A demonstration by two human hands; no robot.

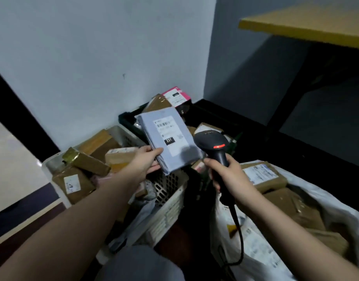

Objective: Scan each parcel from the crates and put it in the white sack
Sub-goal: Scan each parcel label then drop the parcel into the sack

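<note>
My left hand [146, 161] pinches the lower left corner of a flat grey parcel [166, 138] and holds it up over the white crate [170, 201], its white label with the number 231 facing me. My right hand [227, 177] grips the handle of a black barcode scanner [212, 144] with a red light lit on its head; the scanner head is right beside the parcel's right edge. The white sack [255, 246] stands open at the lower right, with several brown parcels inside.
The white crate holds several brown taped parcels [87, 163]. Behind it a black crate [130, 122] holds more parcels, one pink [176, 96]. A yellow tabletop [308, 23] juts out at the upper right. A white wall is close ahead. The scanner's cable [238, 236] hangs over the sack.
</note>
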